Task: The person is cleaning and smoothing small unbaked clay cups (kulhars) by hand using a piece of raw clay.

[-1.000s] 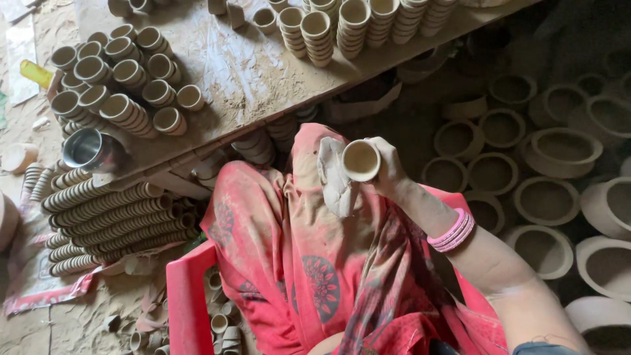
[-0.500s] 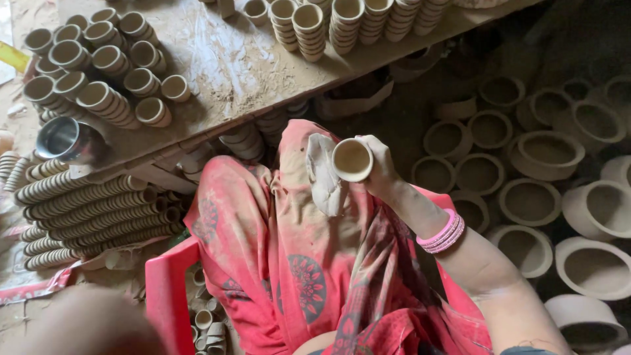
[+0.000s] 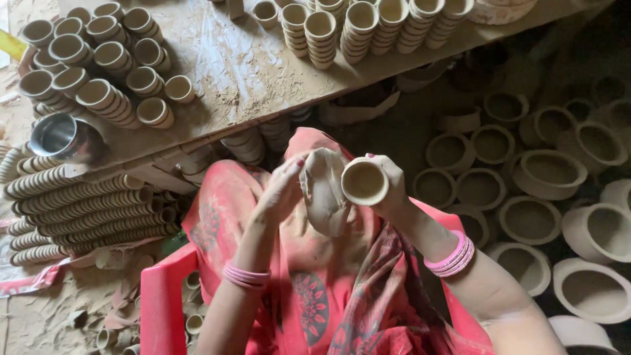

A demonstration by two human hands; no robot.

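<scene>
Up front, right hand point(image 3: 388, 187) grips clay cup point(image 3: 363, 182); left hand point(image 3: 284, 187) seemingly presses cloth point(image 3: 325, 197).

Bench: my dusty wooden table point(image 3: 263, 72) carries stacked small clay cups point(image 3: 98, 72)
Far edge: taller cup stacks point(image 3: 368, 26)
Left: steel pot point(image 3: 62, 137) above rows of nested cups point(image 3: 85, 210)
Right floor: large clay bowls point(image 3: 545, 171)
Lap: my pink patterned cloth point(image 3: 309, 309)

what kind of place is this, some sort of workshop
Most likely a pottery workshop. Stacks of unfired clay cups cover a dusty wooden bench, larger clay pots crowd the floor, and the right hand holds a small clay cup.
</scene>
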